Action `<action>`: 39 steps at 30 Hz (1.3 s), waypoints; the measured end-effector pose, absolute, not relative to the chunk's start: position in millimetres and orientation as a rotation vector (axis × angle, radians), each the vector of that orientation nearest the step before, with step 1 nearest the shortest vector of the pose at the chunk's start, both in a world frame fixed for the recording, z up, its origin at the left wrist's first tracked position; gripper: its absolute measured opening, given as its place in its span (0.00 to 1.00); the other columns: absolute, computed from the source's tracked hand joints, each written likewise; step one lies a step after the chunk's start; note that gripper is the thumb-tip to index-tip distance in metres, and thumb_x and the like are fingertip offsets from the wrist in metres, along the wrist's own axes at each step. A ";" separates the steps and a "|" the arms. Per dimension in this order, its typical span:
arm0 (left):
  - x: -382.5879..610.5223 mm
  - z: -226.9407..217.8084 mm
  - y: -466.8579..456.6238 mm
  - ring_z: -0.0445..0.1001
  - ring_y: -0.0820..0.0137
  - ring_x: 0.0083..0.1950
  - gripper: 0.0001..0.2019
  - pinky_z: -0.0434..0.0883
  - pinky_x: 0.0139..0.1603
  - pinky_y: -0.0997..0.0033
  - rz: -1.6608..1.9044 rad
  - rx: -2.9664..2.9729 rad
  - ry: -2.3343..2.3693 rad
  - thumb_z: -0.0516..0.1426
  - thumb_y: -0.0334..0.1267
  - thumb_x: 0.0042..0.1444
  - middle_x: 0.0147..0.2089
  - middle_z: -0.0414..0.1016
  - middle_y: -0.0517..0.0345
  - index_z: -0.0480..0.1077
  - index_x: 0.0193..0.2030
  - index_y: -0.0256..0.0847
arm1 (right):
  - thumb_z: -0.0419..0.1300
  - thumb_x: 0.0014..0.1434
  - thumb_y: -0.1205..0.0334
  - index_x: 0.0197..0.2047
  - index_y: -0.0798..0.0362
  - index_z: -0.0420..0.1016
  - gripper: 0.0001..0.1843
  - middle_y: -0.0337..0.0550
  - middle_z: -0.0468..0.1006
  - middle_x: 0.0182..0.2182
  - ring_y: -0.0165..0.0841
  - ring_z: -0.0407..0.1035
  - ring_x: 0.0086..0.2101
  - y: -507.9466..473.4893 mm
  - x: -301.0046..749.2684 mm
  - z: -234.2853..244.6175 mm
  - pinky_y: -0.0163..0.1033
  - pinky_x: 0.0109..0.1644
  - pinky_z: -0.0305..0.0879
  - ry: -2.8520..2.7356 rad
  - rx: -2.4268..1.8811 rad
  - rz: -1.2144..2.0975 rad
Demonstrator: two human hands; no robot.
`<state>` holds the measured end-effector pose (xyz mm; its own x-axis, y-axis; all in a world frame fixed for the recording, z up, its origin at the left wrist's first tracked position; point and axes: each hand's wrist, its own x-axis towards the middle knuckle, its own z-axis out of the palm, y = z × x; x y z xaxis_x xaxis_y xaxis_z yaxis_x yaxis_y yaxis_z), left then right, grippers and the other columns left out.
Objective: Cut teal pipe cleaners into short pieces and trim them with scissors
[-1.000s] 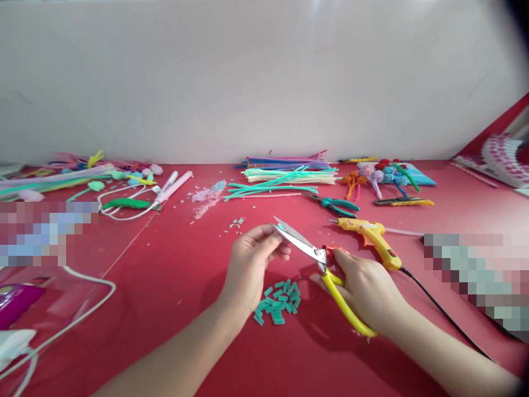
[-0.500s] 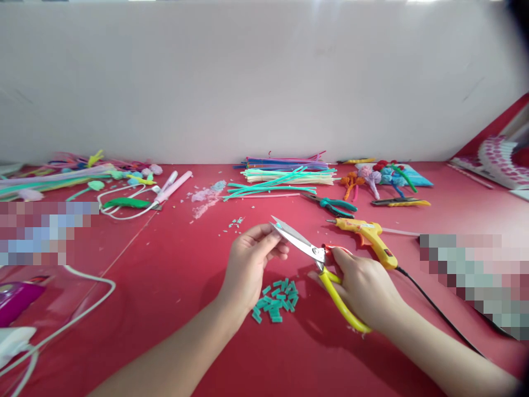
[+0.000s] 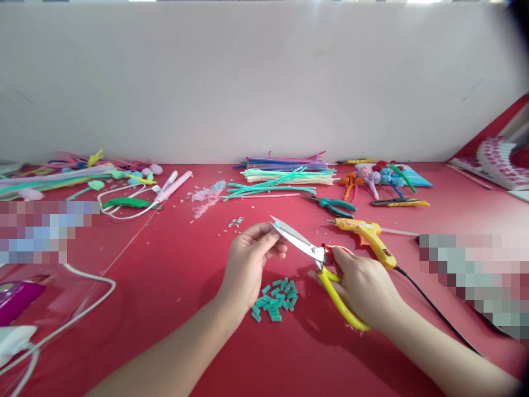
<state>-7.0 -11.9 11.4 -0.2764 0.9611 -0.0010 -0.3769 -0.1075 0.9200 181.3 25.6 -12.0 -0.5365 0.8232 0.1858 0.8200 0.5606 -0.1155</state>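
Note:
My right hand point(image 3: 363, 281) is wrapped round the red and yellow handles of the scissors point(image 3: 295, 238), whose blades point up and left. At the blade tips, my left hand point(image 3: 250, 259) pinches a small teal pipe cleaner piece point(image 3: 277, 224); most of it is hidden by fingers and blade. The blades lie close together over this piece. Below the left hand, a pile of short teal pipe cleaner pieces point(image 3: 275, 300) rests on the red table point(image 3: 173, 331).
Beyond my hands lie tiny teal clippings point(image 3: 235, 223), teal pipe cleaners point(image 3: 273, 190) and pliers point(image 3: 334, 206). A yellow glue gun point(image 3: 367, 234) with a black cord is at the right. Left are a pink styling iron point(image 3: 176, 187) and white cables point(image 3: 95, 278).
Hardly anything differs. Both hands and the scissors hold nearly the same position, with the teal piece still at the blade tips.

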 end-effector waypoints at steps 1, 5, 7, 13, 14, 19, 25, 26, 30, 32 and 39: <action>-7.0 11.4 -11.8 0.67 0.77 0.26 0.04 0.67 0.27 0.77 1.608 0.800 1.065 0.55 0.33 0.48 0.26 0.69 0.59 0.69 0.30 0.35 | 0.46 0.52 0.45 0.29 0.52 0.61 0.18 0.38 0.69 0.17 0.30 0.62 0.18 25.6 181.5 -12.2 0.33 0.21 0.39 -2.575 -1.381 0.021; -6.9 11.7 -11.5 0.67 0.77 0.26 0.04 0.66 0.27 0.77 1.599 0.798 1.063 0.55 0.33 0.48 0.26 0.69 0.59 0.69 0.30 0.35 | 0.47 0.52 0.46 0.30 0.52 0.62 0.18 0.39 0.69 0.17 0.30 0.62 0.18 25.2 181.9 -12.1 0.33 0.21 0.39 -2.581 -1.390 0.025; -7.0 11.6 -11.1 0.67 0.77 0.26 0.04 0.66 0.27 0.77 1.598 0.798 1.062 0.55 0.33 0.48 0.27 0.69 0.59 0.70 0.30 0.35 | 0.47 0.52 0.47 0.30 0.53 0.62 0.17 0.39 0.69 0.17 0.30 0.62 0.19 25.0 181.7 -11.9 0.33 0.21 0.40 -2.587 -1.389 0.033; -7.2 10.1 -10.7 0.67 0.77 0.26 0.04 0.67 0.27 0.78 1.607 0.807 1.043 0.55 0.32 0.48 0.26 0.68 0.59 0.70 0.30 0.35 | 0.47 0.52 0.48 0.28 0.52 0.61 0.15 0.38 0.68 0.17 0.29 0.62 0.18 25.3 181.6 -13.4 0.33 0.21 0.39 -2.577 -1.385 0.020; -7.2 10.0 -10.7 0.67 0.77 0.26 0.04 0.67 0.27 0.78 1.607 0.811 1.042 0.55 0.32 0.48 0.26 0.68 0.59 0.70 0.30 0.35 | 0.48 0.52 0.48 0.28 0.53 0.61 0.15 0.38 0.68 0.17 0.29 0.61 0.18 25.4 181.5 -13.6 0.33 0.21 0.39 -2.573 -1.379 0.013; -6.9 10.1 -11.3 0.67 0.77 0.26 0.05 0.67 0.27 0.78 1.614 0.808 1.053 0.55 0.32 0.48 0.27 0.69 0.58 0.70 0.31 0.34 | 0.49 0.51 0.47 0.27 0.53 0.61 0.17 0.38 0.68 0.16 0.29 0.61 0.17 25.2 181.3 -14.0 0.33 0.21 0.39 -2.570 -1.375 -0.025; -7.1 10.4 -10.9 0.67 0.77 0.26 0.06 0.67 0.27 0.77 1.624 0.809 1.068 0.55 0.33 0.48 0.27 0.70 0.57 0.70 0.32 0.34 | 0.48 0.51 0.47 0.27 0.52 0.62 0.17 0.37 0.66 0.15 0.29 0.60 0.16 26.4 182.7 -17.0 0.32 0.21 0.38 -2.552 -1.403 -0.073; -7.2 10.4 -10.7 0.67 0.76 0.26 0.06 0.67 0.27 0.77 1.622 0.810 1.070 0.55 0.33 0.48 0.27 0.70 0.57 0.70 0.32 0.34 | 0.48 0.51 0.47 0.27 0.52 0.62 0.16 0.37 0.65 0.15 0.29 0.59 0.16 26.8 182.8 -17.3 0.32 0.21 0.38 -2.553 -1.404 -0.077; -6.6 9.7 -9.7 0.68 0.76 0.27 0.05 0.67 0.27 0.76 1.619 0.792 1.068 0.56 0.33 0.47 0.26 0.70 0.57 0.69 0.31 0.34 | 0.47 0.52 0.47 0.23 0.52 0.59 0.17 0.37 0.65 0.14 0.28 0.58 0.16 28.4 181.6 -12.8 0.32 0.21 0.39 -2.552 -1.432 0.003; -5.5 8.6 -9.5 0.68 0.76 0.27 0.05 0.67 0.28 0.76 1.597 0.790 1.069 0.56 0.34 0.47 0.26 0.69 0.58 0.68 0.32 0.34 | 0.47 0.51 0.46 0.22 0.52 0.58 0.18 0.37 0.64 0.14 0.28 0.58 0.16 29.4 179.6 -7.4 0.32 0.21 0.40 -2.521 -1.484 0.076; 2.5 2.8 -12.0 0.68 0.75 0.26 0.07 0.66 0.28 0.75 1.242 0.914 1.094 0.53 0.37 0.50 0.28 0.69 0.57 0.67 0.32 0.36 | 0.50 0.50 0.52 0.24 0.52 0.60 0.12 0.35 0.64 0.16 0.26 0.56 0.18 33.7 171.1 1.9 0.31 0.21 0.44 -2.346 -1.426 0.514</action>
